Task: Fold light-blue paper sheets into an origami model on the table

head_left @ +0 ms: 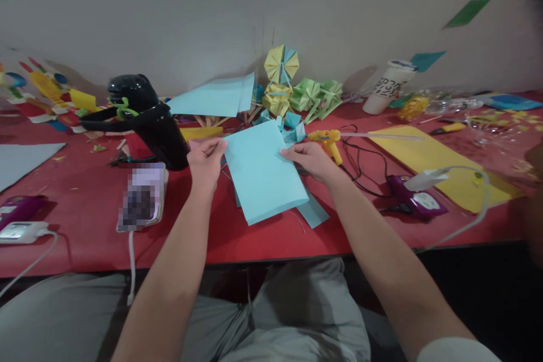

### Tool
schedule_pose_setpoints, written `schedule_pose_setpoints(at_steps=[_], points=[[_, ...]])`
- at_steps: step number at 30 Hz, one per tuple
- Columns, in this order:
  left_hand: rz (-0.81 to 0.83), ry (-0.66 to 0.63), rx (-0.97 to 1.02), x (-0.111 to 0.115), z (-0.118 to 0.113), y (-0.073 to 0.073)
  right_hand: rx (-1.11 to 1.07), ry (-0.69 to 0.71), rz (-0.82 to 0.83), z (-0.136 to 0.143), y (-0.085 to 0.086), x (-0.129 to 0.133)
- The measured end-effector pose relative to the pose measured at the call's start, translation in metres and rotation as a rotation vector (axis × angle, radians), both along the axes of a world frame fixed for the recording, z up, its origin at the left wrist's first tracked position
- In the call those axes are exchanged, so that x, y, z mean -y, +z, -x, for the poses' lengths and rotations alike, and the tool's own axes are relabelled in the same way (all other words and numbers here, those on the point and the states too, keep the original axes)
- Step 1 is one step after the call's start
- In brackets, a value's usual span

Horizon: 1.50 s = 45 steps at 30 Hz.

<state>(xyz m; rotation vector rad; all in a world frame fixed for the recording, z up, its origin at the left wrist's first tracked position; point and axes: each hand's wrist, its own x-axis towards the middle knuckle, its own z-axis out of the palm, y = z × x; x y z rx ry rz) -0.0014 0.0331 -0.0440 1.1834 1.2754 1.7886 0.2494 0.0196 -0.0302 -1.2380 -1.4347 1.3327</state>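
A light-blue sheet of paper (265,178), seemingly folded over at its near edge, is held up over the red table in front of me. My left hand (207,161) pinches its left edge near the far corner. On the opposite side my right hand (309,159) grips the right edge between thumb and fingers. Under the held sheet, a narrower blue paper strip (314,212) sticks out on the right. Small folded blue paper pieces (294,129) lie just beyond the sheet.
A yellow glue gun (328,144) with its cord lies right of centre. Yellow and green folded-paper shapes (282,65) stand by the wall. A black tumbler (156,130) and a phone (144,198) are at left. A purple power strip (418,198) sits on the right, beside yellow paper (436,161).
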Motion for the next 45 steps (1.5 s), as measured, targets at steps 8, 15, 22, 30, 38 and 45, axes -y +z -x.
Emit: schedule_pose_setpoints(at_steps=[8, 15, 22, 30, 38, 45], points=[[0.016, 0.026, 0.022, 0.001, -0.001, 0.003, 0.039, -0.005, -0.05, -0.001, 0.0, -0.002], [0.029, 0.06, 0.061, 0.003, -0.002, 0.006, -0.067, -0.005, 0.072, -0.001, 0.002, -0.002], [0.022, 0.066, 0.064, -0.002, 0.002, 0.003, 0.092, -0.058, -0.092, -0.002, 0.001, -0.004], [0.008, 0.077, 0.107, -0.001, 0.003, 0.005, 0.151, 0.023, -0.128, -0.006, 0.0, -0.005], [0.004, 0.087, 0.153, -0.003, 0.003, 0.005, 0.242, -0.131, -0.212, -0.009, -0.006, -0.011], [0.039, 0.136, 0.159, -0.008, 0.007, 0.003, 0.318, 0.07, -0.27, -0.015, 0.004, -0.007]])
